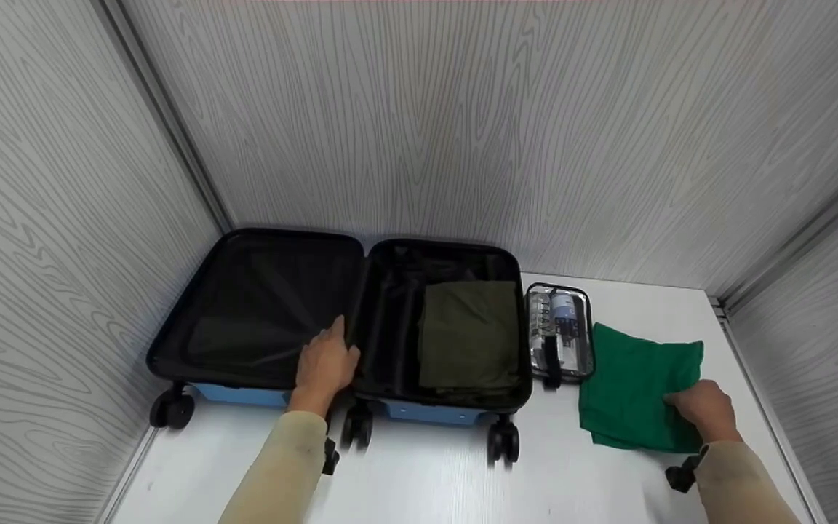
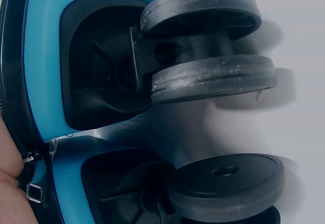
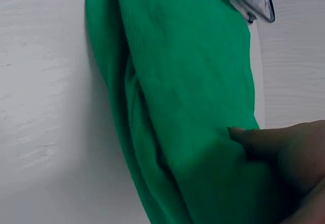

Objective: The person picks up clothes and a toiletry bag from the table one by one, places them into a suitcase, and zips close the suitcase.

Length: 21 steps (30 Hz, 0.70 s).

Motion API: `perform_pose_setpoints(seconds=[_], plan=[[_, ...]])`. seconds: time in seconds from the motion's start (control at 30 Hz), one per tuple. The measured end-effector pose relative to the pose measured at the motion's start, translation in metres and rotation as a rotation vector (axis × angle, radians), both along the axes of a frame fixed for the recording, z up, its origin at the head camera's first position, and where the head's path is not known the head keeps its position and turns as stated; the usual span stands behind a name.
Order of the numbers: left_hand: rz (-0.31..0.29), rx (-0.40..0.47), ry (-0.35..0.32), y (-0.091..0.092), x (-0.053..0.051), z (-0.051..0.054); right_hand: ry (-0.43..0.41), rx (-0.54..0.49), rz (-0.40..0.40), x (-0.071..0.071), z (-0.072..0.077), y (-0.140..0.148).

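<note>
Green folded cloth (image 1: 630, 393): it lies on the white surface (image 1: 455, 484), to the right of the suitcase, its layers loose along the near edge.
Right hand (image 1: 710, 409): we pinch the cloth at its right side, thumb pressed on top and creasing it; the fingers are mostly hidden beneath.
Left hand (image 1: 326, 362): we rest it over the inner rim of the suitcase's left half (image 1: 241, 313), near the hinge; the index finger is fairly straight, but we cannot tell whether the others curl round the rim.
Blue suitcase's right half (image 1: 430, 413): it holds an olive folded garment (image 1: 471, 335), set toward its right side.
Clear toiletry pouch (image 1: 588, 331): it stands between suitcase and cloth, a bottle (image 1: 564, 309) showing inside; we cannot tell whether it touches the cloth.
Step in hand: we judge that we are taking hold of the cloth, which has not left the surface.
Next move: lifting would call for a pinch through every layer, and perhaps our left hand beneath, lest the folds slip apart.
</note>
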State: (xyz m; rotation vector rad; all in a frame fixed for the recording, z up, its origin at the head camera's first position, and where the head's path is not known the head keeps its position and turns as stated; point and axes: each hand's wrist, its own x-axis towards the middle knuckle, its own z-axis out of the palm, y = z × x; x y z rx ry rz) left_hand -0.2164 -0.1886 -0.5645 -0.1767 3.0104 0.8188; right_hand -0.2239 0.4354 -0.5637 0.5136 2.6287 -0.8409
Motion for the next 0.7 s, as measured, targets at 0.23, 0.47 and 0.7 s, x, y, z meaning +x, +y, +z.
perform_pose_setpoints(seconds=[0.23,0.47,0.7], plan=[[-0.008,-0.003,0.022,-0.001,0.001,-0.001,0.047,0.084,0.046,-0.004,0.018,-0.01],[-0.008,-0.003,0.017,0.0,0.0,0.0,0.08,0.128,0.057,-0.005,0.039,-0.018],[-0.002,0.016,0.017,0.0,0.001,0.0,0.193,0.189,0.083,-0.005,0.055,-0.034]])
